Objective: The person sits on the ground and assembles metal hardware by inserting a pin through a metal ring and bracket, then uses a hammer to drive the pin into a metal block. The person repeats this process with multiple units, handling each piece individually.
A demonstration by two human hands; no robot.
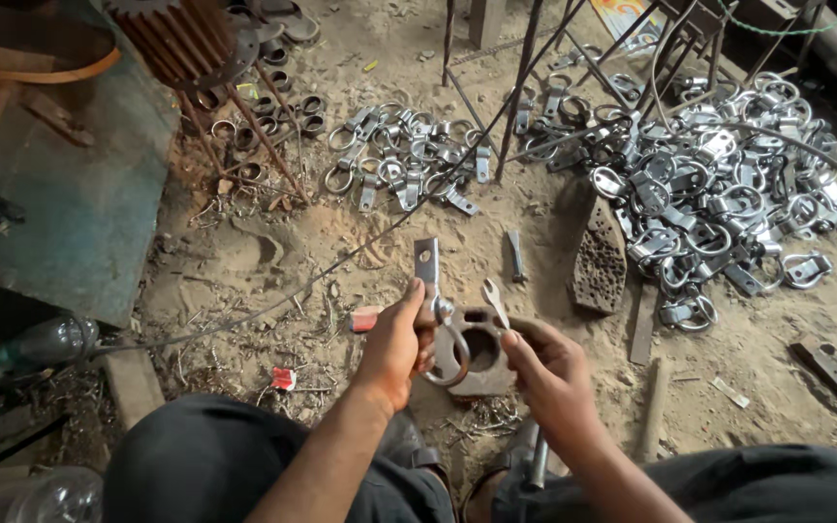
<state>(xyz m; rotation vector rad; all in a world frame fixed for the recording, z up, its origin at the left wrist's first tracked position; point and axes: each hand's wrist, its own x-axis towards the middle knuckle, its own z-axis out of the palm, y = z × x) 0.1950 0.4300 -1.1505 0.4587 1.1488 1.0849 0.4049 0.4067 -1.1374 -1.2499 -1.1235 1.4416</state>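
On the sandy floor (273, 252), the left hand (394, 344) grips one ring clamp (438, 310) over a block (481, 353); the right hand (544, 368) pinches a spanner (494, 302). Finished clamps (728, 194) pile at two o'clock.

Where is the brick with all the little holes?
In the head view, the holed brick stands on the sand right of centre, beside the big pile of metal rings and above the right hand.
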